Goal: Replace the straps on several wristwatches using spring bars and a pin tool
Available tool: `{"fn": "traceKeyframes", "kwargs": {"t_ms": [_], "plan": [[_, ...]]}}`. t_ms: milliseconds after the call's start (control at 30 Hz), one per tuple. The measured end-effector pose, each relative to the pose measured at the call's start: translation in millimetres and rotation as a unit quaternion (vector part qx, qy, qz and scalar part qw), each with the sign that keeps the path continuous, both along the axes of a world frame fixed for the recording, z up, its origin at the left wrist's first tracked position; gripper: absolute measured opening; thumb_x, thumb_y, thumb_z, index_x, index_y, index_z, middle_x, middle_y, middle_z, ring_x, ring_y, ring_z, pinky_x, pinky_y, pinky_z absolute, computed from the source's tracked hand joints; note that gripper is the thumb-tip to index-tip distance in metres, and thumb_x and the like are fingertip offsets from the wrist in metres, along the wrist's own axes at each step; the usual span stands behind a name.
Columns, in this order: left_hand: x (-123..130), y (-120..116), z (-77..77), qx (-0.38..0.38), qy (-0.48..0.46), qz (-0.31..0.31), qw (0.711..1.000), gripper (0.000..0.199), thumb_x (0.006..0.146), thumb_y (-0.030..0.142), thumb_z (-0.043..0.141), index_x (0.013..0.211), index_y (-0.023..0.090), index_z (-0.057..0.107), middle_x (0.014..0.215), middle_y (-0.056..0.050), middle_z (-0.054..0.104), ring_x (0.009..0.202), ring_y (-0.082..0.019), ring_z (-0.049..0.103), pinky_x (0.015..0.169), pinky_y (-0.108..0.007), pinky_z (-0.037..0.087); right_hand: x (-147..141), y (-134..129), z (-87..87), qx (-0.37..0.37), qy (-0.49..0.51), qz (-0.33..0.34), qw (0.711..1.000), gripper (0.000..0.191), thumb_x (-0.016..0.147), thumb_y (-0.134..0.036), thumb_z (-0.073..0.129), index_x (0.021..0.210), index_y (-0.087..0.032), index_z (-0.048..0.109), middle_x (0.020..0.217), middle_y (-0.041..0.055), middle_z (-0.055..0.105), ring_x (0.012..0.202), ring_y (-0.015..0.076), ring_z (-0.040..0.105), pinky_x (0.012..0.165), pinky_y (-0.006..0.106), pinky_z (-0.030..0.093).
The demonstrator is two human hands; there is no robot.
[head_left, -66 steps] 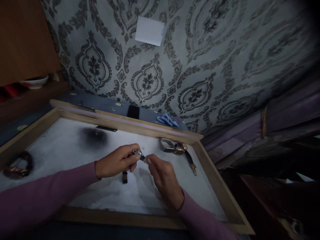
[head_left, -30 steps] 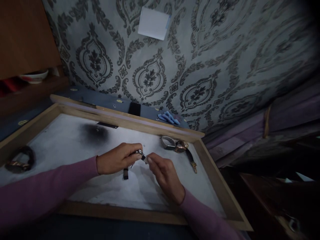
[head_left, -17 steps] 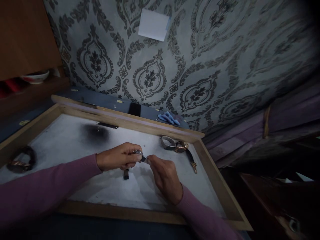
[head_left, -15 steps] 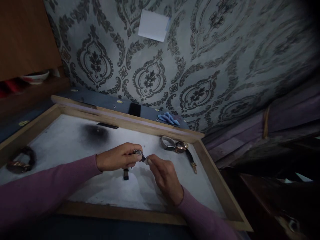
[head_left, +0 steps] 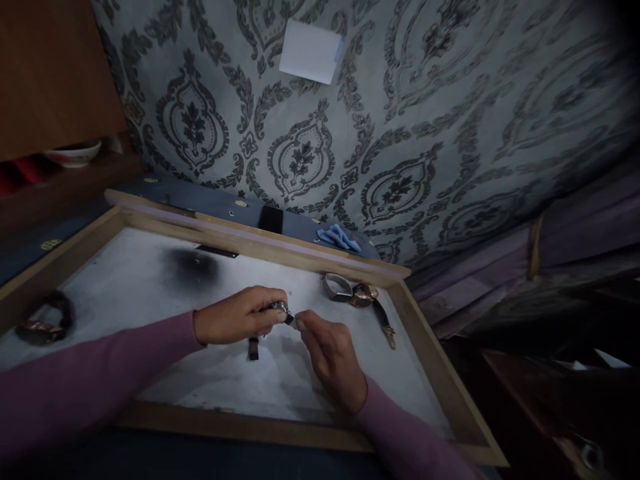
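Over the white floor of a shallow wooden tray (head_left: 400, 427), my left hand (head_left: 243, 315) grips a wristwatch (head_left: 280, 307) by its case between thumb and fingers. A dark strap end (head_left: 253, 349) hangs below that hand. My right hand (head_left: 333, 353) pinches the other end, just right of the case, with thumb and forefinger; its fingertips hide what lies between them. To the right in the tray lie a silver-coloured band (head_left: 337, 287) and a rose-gold watch (head_left: 363, 295) with a dark strap.
Another dark watch (head_left: 43, 327) lies at the tray's left end. A thin black strip (head_left: 217, 251) rests by the back wall. Behind the tray are a black phone-like object (head_left: 271, 219) and a blue cloth (head_left: 339, 237). A bowl (head_left: 74, 155) stands on the left shelf.
The view has shifted very slightly. Both hands keep nearly the same hold, and the watch between them looks slightly turned.
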State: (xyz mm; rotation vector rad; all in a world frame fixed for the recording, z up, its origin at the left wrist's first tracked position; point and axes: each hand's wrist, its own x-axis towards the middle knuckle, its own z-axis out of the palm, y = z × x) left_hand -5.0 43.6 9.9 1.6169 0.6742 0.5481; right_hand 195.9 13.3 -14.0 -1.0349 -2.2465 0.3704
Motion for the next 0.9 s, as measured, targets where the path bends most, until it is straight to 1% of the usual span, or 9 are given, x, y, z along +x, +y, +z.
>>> {"fn": "traceKeyframes", "kwargs": {"t_ms": [67,167,300,400,500,600,733,800,900], "plan": [[0,0,-0.2,-0.056,-0.013,-0.011,0.998,0.027,0.09,0.04,0.05,0.075,0.018,0.044,0.053,0.009,0.039,0.046,-0.007,0.03,0.045,-0.02,0.025,1,-1,-1.6,0.052,-0.021,0.001,0.998,0.022,0.092,-0.008,0.038,0.083,-0.018,0.055,0.058,-0.0018,0.051,0.048,0.012,0.048,0.051,0.023,0.033],[0,0,-2.9,-0.145,-0.033,-0.015,0.989,0.032,0.086,0.046,0.055,0.075,0.018,0.044,0.051,0.01,0.036,0.042,-0.005,0.025,0.042,-0.019,0.021,2,-1,-1.6,0.09,-0.045,-0.003,0.995,0.023,0.09,-0.006,0.038,0.081,-0.019,0.055,0.056,-0.0016,0.051,0.047,0.0123,0.047,0.05,0.022,0.033],[1,0,-6.7,-0.187,-0.053,-0.012,0.981,0.033,0.083,0.046,0.059,0.075,0.018,0.043,0.05,0.011,0.033,0.042,-0.004,0.021,0.041,-0.019,0.017,3,0,-0.9,0.095,-0.058,-0.004,0.994,0.024,0.091,-0.007,0.037,0.08,-0.018,0.055,0.055,-0.0021,0.05,0.047,0.0122,0.046,0.05,0.023,0.032],[1,1,-6.2,-0.155,-0.047,-0.013,0.987,0.03,0.086,0.043,0.055,0.076,0.018,0.043,0.052,0.01,0.035,0.043,-0.005,0.024,0.042,-0.02,0.02,2,0,0.4,0.054,-0.036,0.001,0.998,0.023,0.093,-0.009,0.037,0.08,-0.018,0.054,0.057,-0.0024,0.048,0.048,0.012,0.045,0.051,0.023,0.032],[1,1,-2.5,-0.056,-0.021,-0.006,0.998,0.026,0.09,0.04,0.05,0.076,0.018,0.044,0.054,0.009,0.038,0.047,-0.007,0.029,0.045,-0.02,0.024,1,0,4.2,-0.064,0.018,-0.003,0.998,0.026,0.097,-0.02,0.036,0.077,-0.019,0.052,0.058,-0.0034,0.044,0.048,0.0112,0.042,0.05,0.023,0.032],[0,1,1.8,0.027,0.005,0.005,1.0,0.025,0.091,0.037,0.047,0.074,0.019,0.043,0.056,0.008,0.038,0.05,-0.008,0.032,0.047,-0.02,0.027,-1,1,8.2,-0.193,0.107,0.005,0.975,0.034,0.099,-0.037,0.038,0.072,-0.019,0.05,0.057,-0.004,0.04,0.05,0.0107,0.039,0.048,0.022,0.031],[-1,0,4.2,0.069,0.02,0.007,0.997,0.023,0.091,0.033,0.043,0.073,0.019,0.041,0.057,0.007,0.039,0.052,-0.009,0.034,0.049,-0.02,0.028,-2,4,9.8,-0.311,0.185,0.024,0.932,0.04,0.095,-0.049,0.043,0.071,-0.018,0.05,0.056,-0.005,0.036,0.049,0.0097,0.033,0.045,0.022,0.028],[-1,0,3.6,0.081,0.021,0.009,0.996,0.023,0.091,0.032,0.043,0.072,0.019,0.041,0.057,0.007,0.039,0.052,-0.009,0.033,0.049,-0.02,0.028,-2,5,9.8,-0.322,0.186,0.031,0.928,0.04,0.095,-0.049,0.043,0.071,-0.018,0.049,0.056,-0.0054,0.035,0.048,0.0094,0.032,0.044,0.021,0.027],[-1,0,1.4,0.077,0.019,0.011,0.997,0.023,0.091,0.031,0.044,0.072,0.019,0.041,0.057,0.007,0.038,0.052,-0.009,0.032,0.048,-0.021,0.027,-1,4,8.4,-0.231,0.123,0.027,0.965,0.034,0.098,-0.038,0.038,0.071,-0.019,0.049,0.056,-0.0047,0.038,0.048,0.01,0.036,0.047,0.022,0.029]]}}
